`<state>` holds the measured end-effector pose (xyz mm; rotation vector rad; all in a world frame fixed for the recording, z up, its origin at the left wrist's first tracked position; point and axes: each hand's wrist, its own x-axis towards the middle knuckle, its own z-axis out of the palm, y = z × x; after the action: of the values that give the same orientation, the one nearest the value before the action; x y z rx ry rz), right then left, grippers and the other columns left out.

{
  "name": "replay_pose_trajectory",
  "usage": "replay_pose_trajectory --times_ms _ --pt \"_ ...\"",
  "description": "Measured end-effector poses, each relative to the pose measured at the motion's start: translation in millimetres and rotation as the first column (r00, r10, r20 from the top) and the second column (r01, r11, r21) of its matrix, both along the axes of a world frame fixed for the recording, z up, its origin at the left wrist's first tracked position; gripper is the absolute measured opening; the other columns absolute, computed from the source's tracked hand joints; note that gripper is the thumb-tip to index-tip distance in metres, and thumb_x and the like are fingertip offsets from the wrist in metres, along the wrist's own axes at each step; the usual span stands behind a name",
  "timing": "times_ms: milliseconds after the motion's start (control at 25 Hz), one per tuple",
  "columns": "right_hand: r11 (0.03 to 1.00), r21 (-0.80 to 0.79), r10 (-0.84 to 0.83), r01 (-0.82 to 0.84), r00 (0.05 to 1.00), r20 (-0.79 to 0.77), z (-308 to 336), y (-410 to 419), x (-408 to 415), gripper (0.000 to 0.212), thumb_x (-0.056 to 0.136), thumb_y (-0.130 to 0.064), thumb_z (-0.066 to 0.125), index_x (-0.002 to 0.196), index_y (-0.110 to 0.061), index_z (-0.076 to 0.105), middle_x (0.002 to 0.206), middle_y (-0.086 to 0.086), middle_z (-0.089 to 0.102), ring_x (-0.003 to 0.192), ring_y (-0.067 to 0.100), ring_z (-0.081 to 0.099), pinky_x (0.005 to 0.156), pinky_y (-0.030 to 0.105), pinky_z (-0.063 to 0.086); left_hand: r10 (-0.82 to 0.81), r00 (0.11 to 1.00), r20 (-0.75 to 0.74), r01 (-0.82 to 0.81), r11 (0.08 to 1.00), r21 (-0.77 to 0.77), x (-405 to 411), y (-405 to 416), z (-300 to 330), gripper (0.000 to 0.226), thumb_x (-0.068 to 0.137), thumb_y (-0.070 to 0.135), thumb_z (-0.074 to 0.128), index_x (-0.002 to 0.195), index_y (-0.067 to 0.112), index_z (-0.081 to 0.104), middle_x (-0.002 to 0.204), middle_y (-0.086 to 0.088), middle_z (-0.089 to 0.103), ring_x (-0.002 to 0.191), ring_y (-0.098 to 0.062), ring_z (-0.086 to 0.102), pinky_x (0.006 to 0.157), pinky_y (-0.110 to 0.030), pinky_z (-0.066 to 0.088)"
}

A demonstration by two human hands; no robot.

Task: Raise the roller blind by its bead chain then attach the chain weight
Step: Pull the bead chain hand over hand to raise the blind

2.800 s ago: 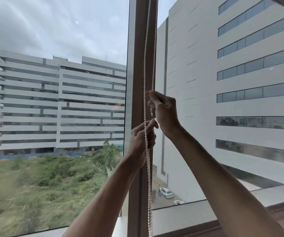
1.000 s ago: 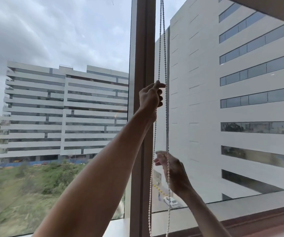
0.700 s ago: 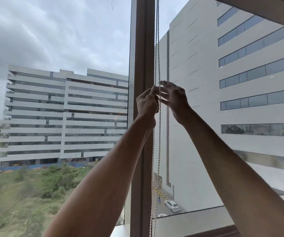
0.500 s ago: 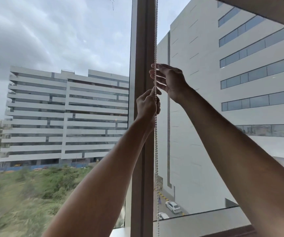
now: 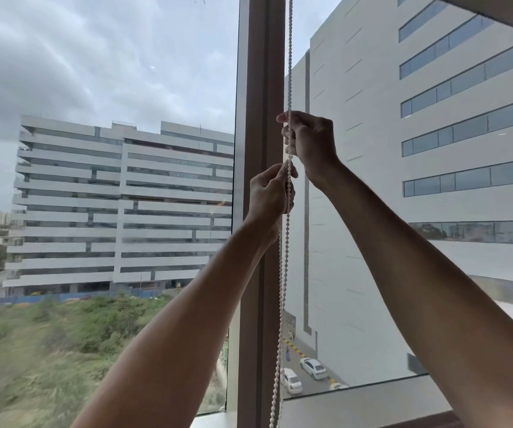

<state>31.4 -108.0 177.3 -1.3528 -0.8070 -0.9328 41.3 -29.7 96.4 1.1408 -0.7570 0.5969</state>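
Observation:
A white bead chain (image 5: 283,273) hangs as a doubled loop in front of the brown window post (image 5: 261,88), running from the top edge to the bottom edge of the view. My right hand (image 5: 310,143) is closed around the chain at about head height. Just below it, my left hand (image 5: 270,193) pinches the chain between thumb and fingers. Both arms reach up from the lower part of the view. The blind's bottom edge (image 5: 502,10) shows only as a slanted strip at the top right corner. No chain weight is visible.
Large window panes sit on both sides of the post, with grey office buildings and a grassy lot outside. The brown window sill (image 5: 418,420) runs along the bottom right.
My right hand went from open fingers beside the chain to a closed grip on it. My left hand dropped lower on the chain, now sitting under the right hand.

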Motion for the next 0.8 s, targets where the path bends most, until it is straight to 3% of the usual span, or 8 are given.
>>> replay_pose_trajectory --times_ms 160,240,360,520,640,800 --pt "1.0 -0.016 -0.011 0.011 1.0 -0.027 -45 1 14 0.027 0.103 -0.007 0.046 0.087 -0.004 0.067 0.047 -0.006 0.045 0.037 0.001 0.037 0.04 0.014 0.032 0.011 0.998 -0.056 -0.009 0.999 0.031 13 4 -43 0.038 0.104 0.018 0.047 0.067 0.018 0.057 0.054 -0.002 0.034 0.04 -0.009 0.027 0.038 -0.019 0.022" --pt "1.0 -0.018 -0.014 0.013 0.999 -0.051 -76 3 20 0.026 0.103 -0.007 0.047 0.088 0.0 0.067 0.05 -0.002 0.044 0.036 0.0 0.036 0.039 0.013 0.031 -0.002 0.995 -0.104 0.005 1.0 0.03 19 3 -73 0.04 0.104 0.017 0.047 0.064 0.019 0.056 0.052 0.0 0.033 0.04 -0.008 0.026 0.038 -0.019 0.022" --pt "0.999 -0.03 -0.038 0.035 0.994 -0.098 -121 0 28 0.026 0.102 -0.008 0.049 0.087 0.001 0.067 0.053 -0.001 0.043 0.04 0.007 0.037 0.043 0.02 0.031 -0.022 0.986 -0.165 0.028 0.999 0.034 24 3 -117 0.046 0.104 0.015 0.048 0.059 0.022 0.055 0.046 0.008 0.033 0.038 -0.006 0.025 0.038 -0.018 0.021" --pt "0.994 -0.045 -0.1 0.095 0.988 -0.116 -172 -5 30 0.028 0.102 -0.007 0.049 0.086 0.006 0.068 0.053 -0.006 0.046 0.048 0.01 0.039 0.047 0.023 0.032 -0.008 0.977 -0.212 0.016 0.999 0.039 20 0 -165 0.032 0.103 0.015 0.052 0.072 0.007 0.054 0.048 0.003 0.032 0.039 -0.007 0.025 0.037 -0.018 0.021" --pt "0.998 -0.028 -0.063 0.06 0.991 -0.117 -197 -8 25 0.026 0.102 -0.006 0.049 0.084 -0.003 0.067 0.045 -0.014 0.043 0.041 0.001 0.036 0.043 0.018 0.031 -0.012 0.974 -0.227 0.018 1.0 0.025 15 -4 -188 0.03 0.102 0.015 0.052 0.072 0.007 0.055 0.05 -0.001 0.029 0.039 -0.007 0.023 0.039 -0.021 0.016" --pt "0.989 -0.088 -0.13 0.117 0.979 -0.159 -233 -9 22 0.027 0.102 -0.007 0.05 0.081 -0.011 0.066 0.043 -0.015 0.046 0.039 0.003 0.037 0.043 0.019 0.033 -0.007 0.966 -0.258 0.014 1.0 0.024 7 -5 -226 0.03 0.102 0.013 0.052 0.073 0.007 0.058 0.047 0.001 0.031 0.038 -0.005 0.025 0.04 -0.024 0.016"
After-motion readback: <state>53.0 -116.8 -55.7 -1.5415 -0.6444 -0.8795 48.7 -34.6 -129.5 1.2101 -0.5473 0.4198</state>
